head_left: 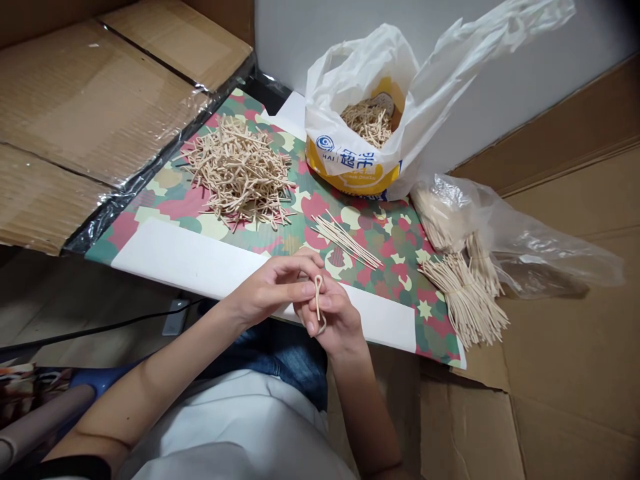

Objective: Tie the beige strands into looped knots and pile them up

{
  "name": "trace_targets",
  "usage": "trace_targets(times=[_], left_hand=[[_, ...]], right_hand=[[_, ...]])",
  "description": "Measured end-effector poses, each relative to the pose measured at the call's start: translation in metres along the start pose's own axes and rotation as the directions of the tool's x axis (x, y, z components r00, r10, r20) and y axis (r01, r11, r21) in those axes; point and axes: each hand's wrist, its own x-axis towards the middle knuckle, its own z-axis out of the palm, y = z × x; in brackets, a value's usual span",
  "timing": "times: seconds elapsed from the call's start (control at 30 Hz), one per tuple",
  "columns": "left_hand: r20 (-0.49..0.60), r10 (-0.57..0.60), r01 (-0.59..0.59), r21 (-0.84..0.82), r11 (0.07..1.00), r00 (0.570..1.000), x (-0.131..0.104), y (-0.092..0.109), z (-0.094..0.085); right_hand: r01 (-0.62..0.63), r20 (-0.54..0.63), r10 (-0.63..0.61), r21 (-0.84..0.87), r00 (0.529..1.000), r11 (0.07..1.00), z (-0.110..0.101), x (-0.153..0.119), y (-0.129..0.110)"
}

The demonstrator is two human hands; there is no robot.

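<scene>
A thin, pale stick-like strand (319, 288) is bent into a narrow loop, with a curled end lower down; its material is not certain. My left hand (283, 285) pinches the strand near the loop between thumb and fingers. From the other side, my right hand (341, 315) closes on the same strand below the loop. Both hands are over the near edge of the camouflage-patterned board (295, 240). Just beyond them lie several straight loose strands (347, 240). A heap of short bent pieces (240, 175) rests farther left on the board.
A white and yellow plastic bag (320, 120) stands open at the back, holding more bent pieces (369, 123). At right, tied bundles of straight strands (467, 303) lie by a clear plastic bag (530, 247). Cardboard (100, 87) borders the left; a cardboard sheet (575, 333) borders the right.
</scene>
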Motion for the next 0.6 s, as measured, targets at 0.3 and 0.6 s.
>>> trace_targets(times=[0.3, 0.6], left_hand=[[-0.042, 0.02, -0.021, -0.012, 1.0, 0.999, 0.001, 0.005, -0.003], [0.004, 0.027, -0.027, -0.008, 1.0, 1.0, -0.001, 0.005, -0.005]], right_hand=[[-0.051, 0.063, 0.054, -0.049, 0.997, 0.997, -0.018, -0.012, 0.002], [0.094, 0.003, -0.094, 0.014, 0.996, 0.995, -0.021, -0.021, -0.012]])
